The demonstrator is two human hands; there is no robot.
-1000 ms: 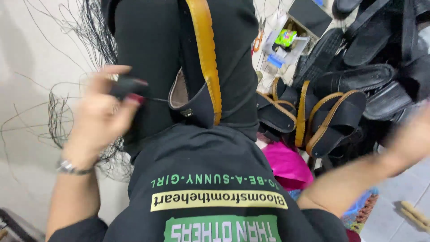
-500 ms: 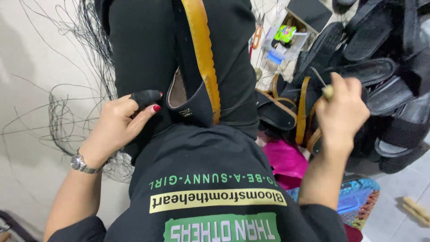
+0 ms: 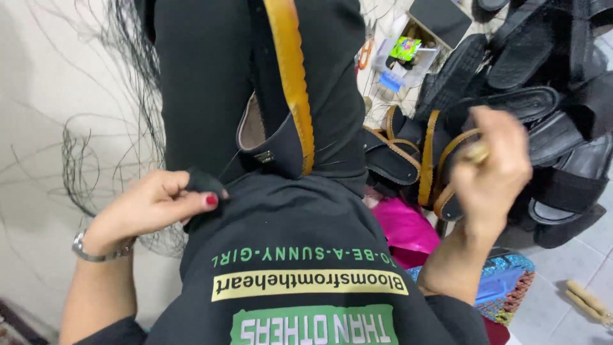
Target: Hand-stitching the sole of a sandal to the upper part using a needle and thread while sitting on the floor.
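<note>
1. Pale wall and floor point(image 3: 45, 96) are filling the left of the view, with loose black threads point(image 3: 96, 166) trailing across them, and grey tiles are showing at the lower right.
2. Left hand point(image 3: 150, 204) is sitting low at the left, its fingers curled shut and pinching a small black piece point(image 3: 203, 182) against the black garment over the lap; a silver watch point(image 3: 96, 250) is circling that wrist.
3. Right hand point(image 3: 495, 169) is hovering raised at the right, blurred, its fingers closed around a small yellowish tool point(image 3: 476, 153); what kind of tool it is cannot be told.
4. Black sandal upper with a tan leather strap point(image 3: 290, 96) is resting between the knees, just above the left hand, with the strap running upward along the black trousers point(image 3: 204, 76).
5. A thin thread is appearing to run from the pinched piece toward the sandal upper, though it is too fine to be sure.
6. Black shirt with green and yellow printing point(image 3: 306, 287) is filling the bottom middle.
7. A heap of black sandals and soles point(image 3: 543, 96), some with tan straps point(image 3: 429, 160), is lying behind the right hand.
8. Pink cloth point(image 3: 402, 227) is lying under that arm, beside a blue patterned mat point(image 3: 504, 287).
9. An open box of small items point(image 3: 408, 51) is standing near the top, by the heap.
</note>
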